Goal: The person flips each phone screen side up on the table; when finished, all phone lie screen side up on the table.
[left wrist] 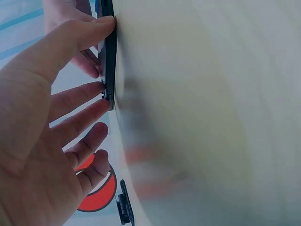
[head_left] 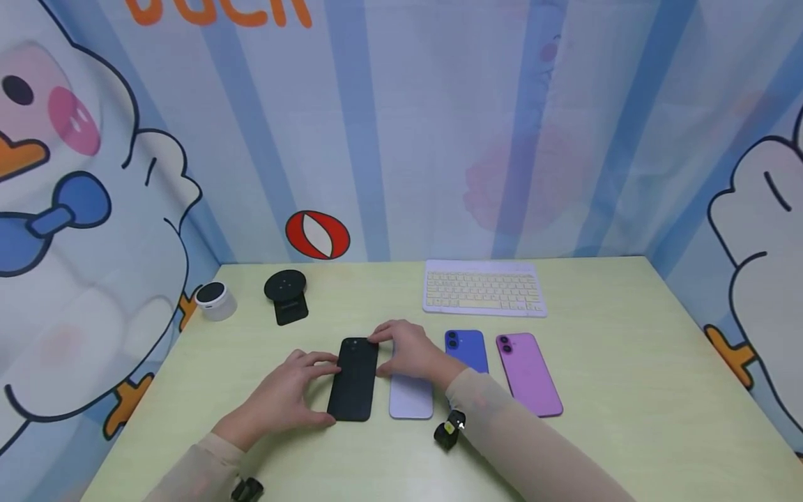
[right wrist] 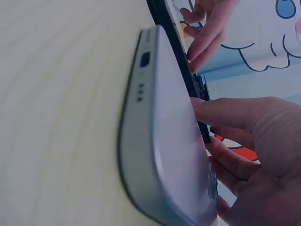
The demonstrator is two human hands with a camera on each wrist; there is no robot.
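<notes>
A black phone lies back up on the table between both hands, its cameras at the far end. My left hand is at its left side, fingertips on the upper left edge and thumb at the near left corner. From the other side my right hand reaches over a pale lilac phone, fingertips touching the black phone's far right corner and thumb by its right edge. Fingers of both hands look fairly straight in the wrist views. The right hand partly covers the lilac phone, whose charging port end shows in the right wrist view.
Right of the lilac phone lie a blue phone, partly behind the right forearm, and a pink phone. A lilac keyboard is at the back. Further left stand a black round-topped stand and a small white cylinder.
</notes>
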